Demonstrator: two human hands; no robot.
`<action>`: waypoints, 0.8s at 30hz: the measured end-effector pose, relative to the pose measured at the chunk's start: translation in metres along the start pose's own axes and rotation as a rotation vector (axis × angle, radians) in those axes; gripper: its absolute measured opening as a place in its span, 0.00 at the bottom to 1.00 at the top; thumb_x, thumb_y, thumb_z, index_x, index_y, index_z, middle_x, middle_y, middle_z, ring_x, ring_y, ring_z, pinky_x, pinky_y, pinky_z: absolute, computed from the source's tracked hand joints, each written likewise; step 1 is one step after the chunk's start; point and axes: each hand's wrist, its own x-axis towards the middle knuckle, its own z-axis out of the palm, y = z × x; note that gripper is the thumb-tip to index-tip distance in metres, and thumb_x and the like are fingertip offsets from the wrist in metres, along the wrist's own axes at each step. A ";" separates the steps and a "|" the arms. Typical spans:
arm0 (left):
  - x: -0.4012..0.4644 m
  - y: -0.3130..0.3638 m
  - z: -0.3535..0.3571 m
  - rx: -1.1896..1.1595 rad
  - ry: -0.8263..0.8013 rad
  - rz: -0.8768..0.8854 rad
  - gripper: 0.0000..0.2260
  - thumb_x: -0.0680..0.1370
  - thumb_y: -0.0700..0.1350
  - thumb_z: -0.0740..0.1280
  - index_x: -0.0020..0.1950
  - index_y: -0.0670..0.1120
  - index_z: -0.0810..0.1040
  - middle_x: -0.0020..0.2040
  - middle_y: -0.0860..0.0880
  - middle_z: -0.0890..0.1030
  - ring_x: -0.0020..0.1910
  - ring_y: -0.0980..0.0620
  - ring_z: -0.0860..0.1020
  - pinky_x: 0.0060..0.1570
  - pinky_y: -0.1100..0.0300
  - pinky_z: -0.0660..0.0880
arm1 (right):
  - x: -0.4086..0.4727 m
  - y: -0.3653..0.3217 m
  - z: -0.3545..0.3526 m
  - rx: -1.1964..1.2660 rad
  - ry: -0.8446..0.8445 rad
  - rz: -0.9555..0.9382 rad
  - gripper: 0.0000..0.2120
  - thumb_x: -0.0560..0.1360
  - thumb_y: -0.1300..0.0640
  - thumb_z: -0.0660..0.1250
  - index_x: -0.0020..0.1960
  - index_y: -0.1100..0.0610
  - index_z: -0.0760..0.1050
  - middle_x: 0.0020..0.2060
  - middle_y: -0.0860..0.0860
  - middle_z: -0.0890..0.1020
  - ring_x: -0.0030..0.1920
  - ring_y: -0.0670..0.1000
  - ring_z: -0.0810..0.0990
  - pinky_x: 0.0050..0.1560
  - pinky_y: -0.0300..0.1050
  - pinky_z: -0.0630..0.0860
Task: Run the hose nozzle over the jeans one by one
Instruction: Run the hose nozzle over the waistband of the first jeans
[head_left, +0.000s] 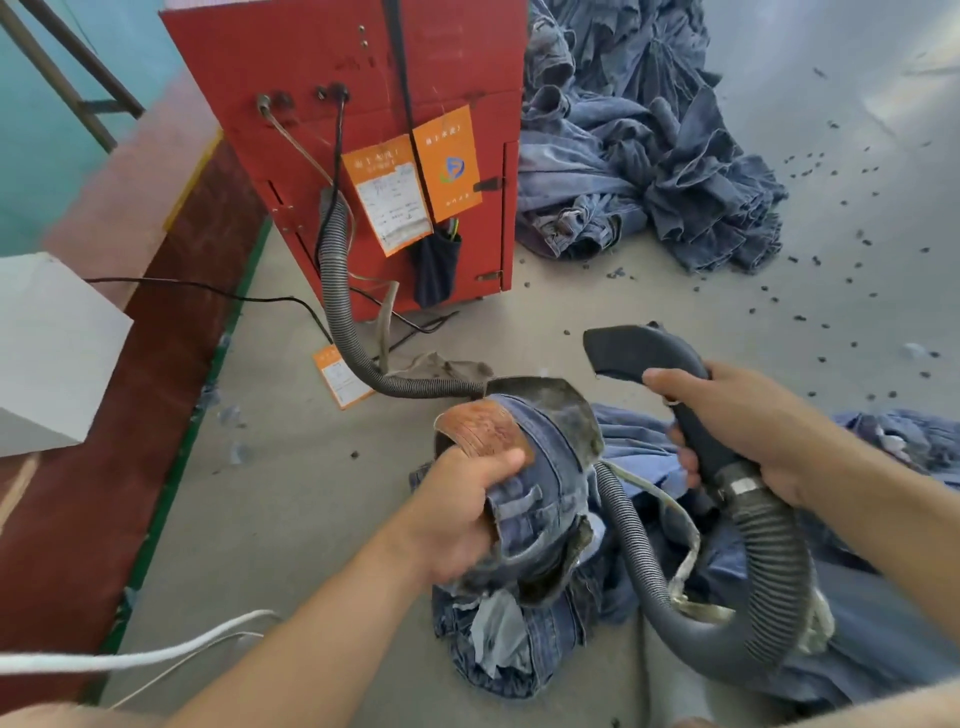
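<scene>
Item: one pair of jeans (535, 499), waistband end bunched and lifted off the floor, leather patch facing up; the rest trails onto a low heap directly beneath. Left hand (462, 514): fingers and thumb clamped round the waistband. Right hand (748, 431): closed round the neck of the black hose nozzle (644, 353), whose mouth points up-left, near the denim but apart from it. Step judged in hand: presenting this pair, pass not yet begun. Next move calls for tipping the mouth down onto the cloth and drawing it along. Ribbed hose (769, 571) loops under the right wrist and may drag; whether it snags the pale strap beside it cannot be told. Bounds: red machine (363, 104) ahead, larger jeans pile (649, 156) behind right, white box (47, 353) left; open floor between.
</scene>
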 end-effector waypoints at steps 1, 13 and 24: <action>-0.001 -0.003 -0.001 0.086 0.023 0.014 0.13 0.82 0.30 0.60 0.61 0.34 0.81 0.58 0.37 0.84 0.55 0.40 0.84 0.55 0.47 0.82 | -0.003 -0.001 -0.009 0.004 -0.025 -0.015 0.16 0.81 0.47 0.70 0.55 0.59 0.72 0.31 0.59 0.75 0.24 0.56 0.73 0.29 0.51 0.78; 0.005 -0.010 -0.007 0.233 0.048 0.122 0.25 0.73 0.20 0.54 0.64 0.35 0.78 0.63 0.35 0.82 0.63 0.36 0.80 0.65 0.42 0.77 | 0.001 0.011 0.028 -0.210 -0.160 -0.046 0.20 0.79 0.45 0.69 0.54 0.63 0.76 0.28 0.59 0.78 0.24 0.57 0.75 0.29 0.52 0.80; 0.006 -0.017 -0.013 0.662 0.076 0.076 0.22 0.67 0.39 0.60 0.53 0.60 0.81 0.35 0.51 0.73 0.30 0.52 0.65 0.31 0.60 0.64 | -0.002 -0.001 0.004 -0.196 -0.239 -0.026 0.12 0.78 0.44 0.72 0.52 0.52 0.76 0.29 0.59 0.77 0.24 0.57 0.74 0.28 0.50 0.79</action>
